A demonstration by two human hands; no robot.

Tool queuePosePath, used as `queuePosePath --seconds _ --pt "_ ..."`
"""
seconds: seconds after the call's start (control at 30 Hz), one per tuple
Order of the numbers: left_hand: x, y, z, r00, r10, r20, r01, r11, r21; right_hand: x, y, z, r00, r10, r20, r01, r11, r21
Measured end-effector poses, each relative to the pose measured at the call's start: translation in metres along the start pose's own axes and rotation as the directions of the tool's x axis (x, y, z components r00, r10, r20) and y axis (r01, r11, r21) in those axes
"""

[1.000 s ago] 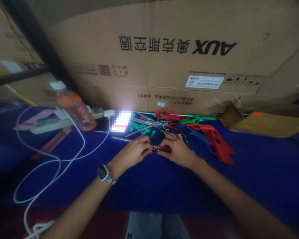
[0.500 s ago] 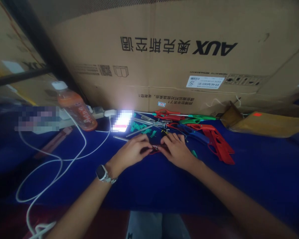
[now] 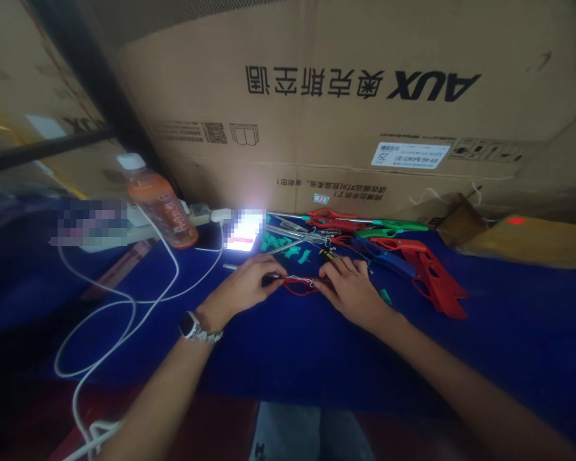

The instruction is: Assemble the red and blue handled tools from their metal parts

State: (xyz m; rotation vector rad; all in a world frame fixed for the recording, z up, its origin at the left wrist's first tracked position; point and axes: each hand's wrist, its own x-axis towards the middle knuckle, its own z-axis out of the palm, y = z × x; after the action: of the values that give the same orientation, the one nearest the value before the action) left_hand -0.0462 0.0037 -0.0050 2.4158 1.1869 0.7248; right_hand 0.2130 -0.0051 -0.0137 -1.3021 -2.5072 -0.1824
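Observation:
My left hand point(image 3: 256, 280) pinches a small dark piece point(image 3: 271, 278) between thumb and fingers. A thin white wire point(image 3: 299, 278) runs from there toward my right hand point(image 3: 350, 285). The fingers of my right hand are closed on another small dark part at the wire's other end, mostly hidden by the fingertips. Just below the wire, on the blue cloth, lies a red plastic loop-shaped part point(image 3: 301, 289), partly covered by my hands. Small green plastic pieces point(image 3: 295, 251) are scattered right behind my hands.
Red gas-lighter shells point(image 3: 432, 278), a blue shell point(image 3: 384, 256) and a green one point(image 3: 393, 226) lie at right. A lit phone point(image 3: 244, 232), a drink bottle point(image 3: 163, 208) and white cables point(image 3: 139, 301) occupy the left. A cardboard box point(image 3: 317, 128) walls the back.
My hands have moved apart, and the white wire now stretches between them. More of the red part shows below. The whole view has shifted slightly.

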Motion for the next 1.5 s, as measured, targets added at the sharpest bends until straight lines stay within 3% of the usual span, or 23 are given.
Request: queuePosePath --seconds 0.3,0.53,0.8,1.1,1.5 --pt "-0.002 -0.001 -0.005 0.988 -0.156 0.020 0.156 0.988 0.020 -0.001 -0.001 0.001 1.000 0.009 -0.006 -0.009 1.000 -0.030" --pt "0.002 -0.002 0.004 0.999 -0.034 -0.012 0.035 0.997 0.064 -0.001 0.000 -0.001 1.000 0.007 0.012 -0.007 1.000 0.000" --pt "0.008 -0.004 0.007 1.000 0.016 0.006 -0.016 0.997 -0.078 0.000 0.000 -0.003 1.000 0.001 0.021 -0.001 1.000 -0.001" --pt "0.005 0.025 -0.004 0.997 -0.077 -0.005 0.076 0.977 0.197 -0.001 0.000 -0.001 1.000 -0.001 0.011 0.001 1.000 -0.013" --pt "0.019 0.023 0.003 0.998 -0.020 -0.058 0.041 0.925 0.379 0.000 0.000 -0.002 1.000 -0.001 0.009 0.001 0.999 0.033"
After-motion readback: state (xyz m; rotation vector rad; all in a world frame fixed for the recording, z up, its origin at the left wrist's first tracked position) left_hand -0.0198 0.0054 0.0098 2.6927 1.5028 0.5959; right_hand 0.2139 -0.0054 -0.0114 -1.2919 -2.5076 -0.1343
